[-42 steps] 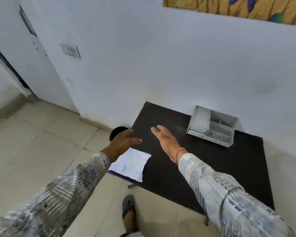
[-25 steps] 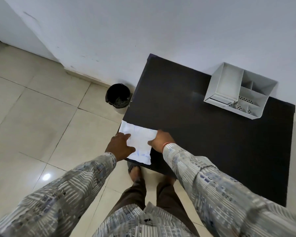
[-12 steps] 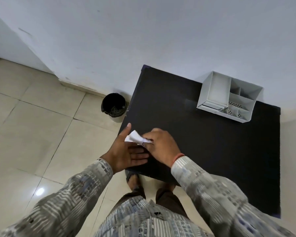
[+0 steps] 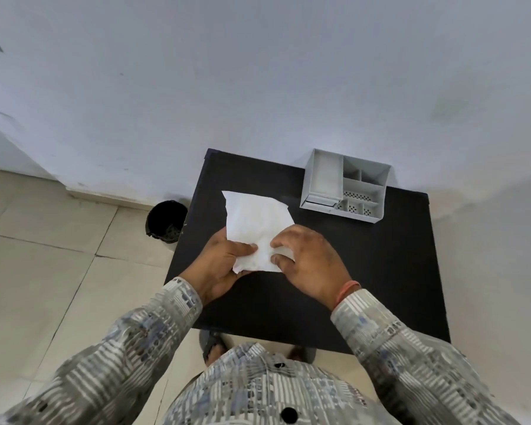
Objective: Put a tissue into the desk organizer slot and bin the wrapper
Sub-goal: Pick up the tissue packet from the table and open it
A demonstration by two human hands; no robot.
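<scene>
Both hands pinch the near end of the white tissue packet, held above the black table: the left hand grips its lower left edge with thumb on top, and the right hand nips its lower right corner. Whether the wrapper is already torn open I cannot tell. If the two hands pull apart too hard, the thin wrapper could rip all at once and spill tissues onto the table or floor. The grey desk organizer waits at about one o'clock and the black bin at about ten o'clock, so a loose sheet could easily drift wide of either.
</scene>
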